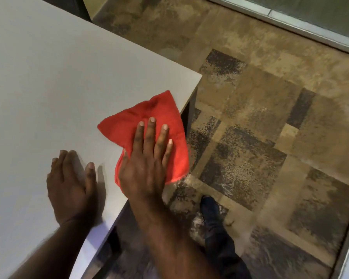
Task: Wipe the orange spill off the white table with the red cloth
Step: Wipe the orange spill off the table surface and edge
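Note:
The red cloth (149,115) lies crumpled on the white table (58,87) at its right edge, part of it hanging over the side. My right hand (147,156) lies flat on the cloth with fingers spread, pressing it onto the table. My left hand (73,184) rests flat on the bare tabletop just left of the cloth, fingers apart, holding nothing. No orange spill shows on the visible table surface; anything under the cloth is hidden.
The table's corner (199,77) is just beyond the cloth. Patterned brown and dark carpet (270,127) covers the floor to the right. My dark shoe and trouser leg (216,224) stand beside the table. A pale threshold strip (310,31) runs along the far right.

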{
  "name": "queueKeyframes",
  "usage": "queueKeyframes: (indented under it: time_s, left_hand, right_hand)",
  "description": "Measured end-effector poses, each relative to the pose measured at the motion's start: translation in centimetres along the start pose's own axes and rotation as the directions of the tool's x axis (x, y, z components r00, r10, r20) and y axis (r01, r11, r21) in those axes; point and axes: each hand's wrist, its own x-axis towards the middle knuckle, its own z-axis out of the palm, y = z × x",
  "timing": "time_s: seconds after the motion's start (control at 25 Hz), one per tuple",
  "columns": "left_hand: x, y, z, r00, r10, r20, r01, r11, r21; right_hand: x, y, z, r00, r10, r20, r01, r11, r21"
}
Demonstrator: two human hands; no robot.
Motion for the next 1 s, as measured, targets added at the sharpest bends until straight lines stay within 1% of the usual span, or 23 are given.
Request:
queueKeyframes:
  time_s: [0.08,0.16,0.24,0.32,0.44,0.48,0.72,0.84,0.92,1.0]
  left_hand:
    - [-0.1,-0.2,0.1,1.000,0.004,-0.008,-0.004,1.000,0.001]
    - [-0.1,-0.5,0.3,1.000,0.016,-0.017,-0.016,1.000,-0.003]
    - [-0.1,-0.6,0.4,0.999,0.026,-0.023,-0.027,1.000,-0.003]
    - [-0.1,-0.5,0.5,0.999,0.024,-0.033,-0.024,1.000,0.002]
    - [0.0,-0.9,0.6,1.000,0.015,-0.026,-0.016,1.000,-0.015]
    - [0.0,-1.0,0.7,1.000,0.018,-0.026,-0.019,1.000,-0.025]
    - [-0.2,-1.1,0.7,1.000,0.015,-0.018,-0.016,0.999,-0.042]
    - [-0.2,-1.2,1.0,0.999,0.026,-0.023,-0.027,0.999,-0.044]
    - [-0.2,-1.3,1.0,0.999,0.028,-0.028,-0.029,0.999,-0.038]
    - [-0.1,-1.3,0.9,0.999,0.039,-0.031,-0.039,0.999,-0.024]
  right_hand:
    - [-0.5,-0.3,0.1,0.992,0.124,-0.033,-0.119,0.985,0.122]
    - [-0.5,-0.4,0.1,0.982,0.184,-0.053,-0.168,0.961,0.220]
    - [-0.2,-0.4,0.2,0.977,0.207,-0.060,-0.178,0.932,0.317]
    - [0.5,-0.3,0.5,0.967,0.241,-0.083,-0.181,0.880,0.440]
    - [2.3,0.2,0.9,0.938,0.320,-0.137,-0.162,0.749,0.642]
    - [2.9,0.3,1.0,0.929,0.339,-0.147,-0.153,0.715,0.682]
    - [5.7,1.2,0.2,0.905,0.409,-0.118,-0.180,0.620,0.763]
    - [6.9,1.4,-0.2,0.875,0.475,-0.093,-0.249,0.607,0.754]
    - [6.3,1.0,0.1,0.860,0.501,-0.094,-0.260,0.590,0.764]
    - [4.4,0.2,0.9,0.862,0.500,-0.082,-0.268,0.587,0.764]
